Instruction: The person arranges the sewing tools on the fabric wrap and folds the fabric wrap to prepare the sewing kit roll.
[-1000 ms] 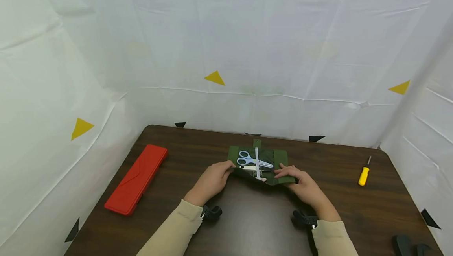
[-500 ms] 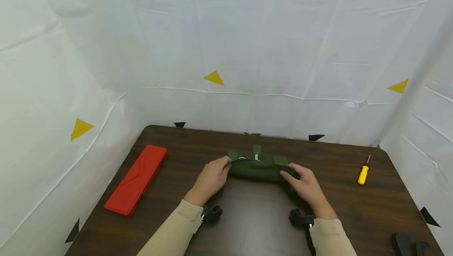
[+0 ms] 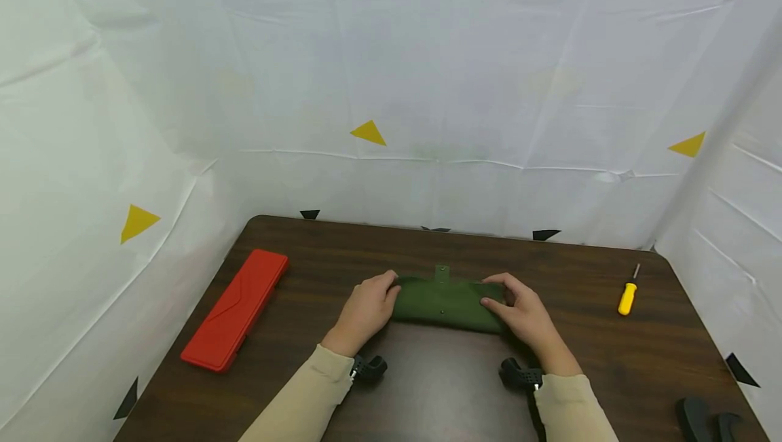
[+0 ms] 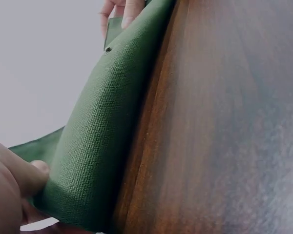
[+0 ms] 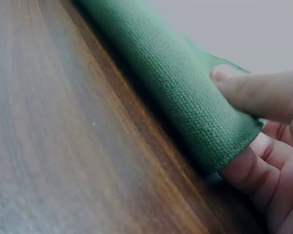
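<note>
A green fabric sewing kit pouch (image 3: 449, 306) lies folded over on the table, its snap tab (image 3: 442, 273) sticking out at the far side. Its scissors and other contents are hidden under the fold. At the pouch's left end, my left hand (image 3: 366, 306) grips the cloth, thumb on the near side. My right hand (image 3: 522, 309) holds the right end; in the right wrist view the thumb (image 5: 234, 87) presses on top and curled fingers (image 5: 256, 170) sit beneath the edge. A small metal snap (image 4: 108, 49) shows on the cloth in the left wrist view.
On the left of the brown table (image 3: 427, 388) lies a red case (image 3: 237, 309). A yellow-handled screwdriver (image 3: 628, 298) lies at the right. Black curved objects (image 3: 696, 418) sit at the front right corner. White sheeting (image 3: 440, 75) stands behind the table.
The pouch's near flap has been folded up and away over the scissors and other contents, covering them. Both hands kept hold of its ends; the right thumb moved onto the outer cloth.
</note>
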A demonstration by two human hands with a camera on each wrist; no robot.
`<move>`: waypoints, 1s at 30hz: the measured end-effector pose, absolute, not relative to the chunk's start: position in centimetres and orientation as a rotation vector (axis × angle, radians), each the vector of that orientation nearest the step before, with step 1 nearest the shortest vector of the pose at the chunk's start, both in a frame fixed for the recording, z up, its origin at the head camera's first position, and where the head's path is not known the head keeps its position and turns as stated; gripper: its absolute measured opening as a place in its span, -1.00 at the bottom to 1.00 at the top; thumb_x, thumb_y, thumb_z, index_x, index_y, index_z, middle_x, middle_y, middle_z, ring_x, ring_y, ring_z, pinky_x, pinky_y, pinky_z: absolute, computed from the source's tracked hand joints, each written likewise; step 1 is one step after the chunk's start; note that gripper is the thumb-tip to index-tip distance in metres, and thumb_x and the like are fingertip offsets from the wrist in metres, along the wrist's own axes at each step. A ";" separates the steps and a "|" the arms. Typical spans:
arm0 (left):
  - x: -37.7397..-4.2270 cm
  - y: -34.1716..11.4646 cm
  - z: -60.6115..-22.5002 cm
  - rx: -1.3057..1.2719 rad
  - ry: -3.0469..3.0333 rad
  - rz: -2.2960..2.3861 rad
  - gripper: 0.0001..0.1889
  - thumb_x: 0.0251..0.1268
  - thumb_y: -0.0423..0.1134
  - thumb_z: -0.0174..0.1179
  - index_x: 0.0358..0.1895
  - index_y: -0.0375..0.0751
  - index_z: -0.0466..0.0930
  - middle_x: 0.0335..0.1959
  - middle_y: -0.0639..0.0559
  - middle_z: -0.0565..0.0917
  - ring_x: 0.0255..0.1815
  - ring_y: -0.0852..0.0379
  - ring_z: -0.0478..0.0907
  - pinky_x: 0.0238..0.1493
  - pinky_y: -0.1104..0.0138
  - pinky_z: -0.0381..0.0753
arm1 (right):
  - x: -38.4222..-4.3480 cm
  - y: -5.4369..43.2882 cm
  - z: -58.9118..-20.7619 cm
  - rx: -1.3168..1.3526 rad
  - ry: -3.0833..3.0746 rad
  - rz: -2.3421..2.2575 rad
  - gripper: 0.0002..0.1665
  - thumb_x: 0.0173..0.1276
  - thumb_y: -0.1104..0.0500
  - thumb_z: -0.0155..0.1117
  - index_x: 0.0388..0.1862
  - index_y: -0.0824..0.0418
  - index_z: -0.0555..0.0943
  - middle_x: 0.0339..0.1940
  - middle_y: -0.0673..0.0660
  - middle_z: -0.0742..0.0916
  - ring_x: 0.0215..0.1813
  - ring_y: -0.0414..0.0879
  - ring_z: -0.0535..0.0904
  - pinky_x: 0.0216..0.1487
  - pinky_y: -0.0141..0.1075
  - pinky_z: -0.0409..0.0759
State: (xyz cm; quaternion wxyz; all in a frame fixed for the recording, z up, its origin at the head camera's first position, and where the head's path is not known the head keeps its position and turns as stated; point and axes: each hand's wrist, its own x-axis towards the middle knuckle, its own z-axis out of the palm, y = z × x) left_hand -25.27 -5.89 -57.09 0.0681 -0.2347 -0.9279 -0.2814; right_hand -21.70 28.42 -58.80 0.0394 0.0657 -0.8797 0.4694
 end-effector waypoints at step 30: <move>-23.3 -2.9 -58.7 -1.145 -2.838 -0.486 -0.34 0.67 0.15 0.21 0.69 0.13 0.34 0.63 0.11 0.49 0.74 -0.02 0.32 0.75 -0.08 0.29 | -22.7 28.1 -58.7 0.284 -2.706 1.351 -0.72 0.54 0.18 0.48 0.17 0.04 0.82 -0.04 0.09 0.70 -0.21 -0.14 0.48 -0.19 -0.35 0.50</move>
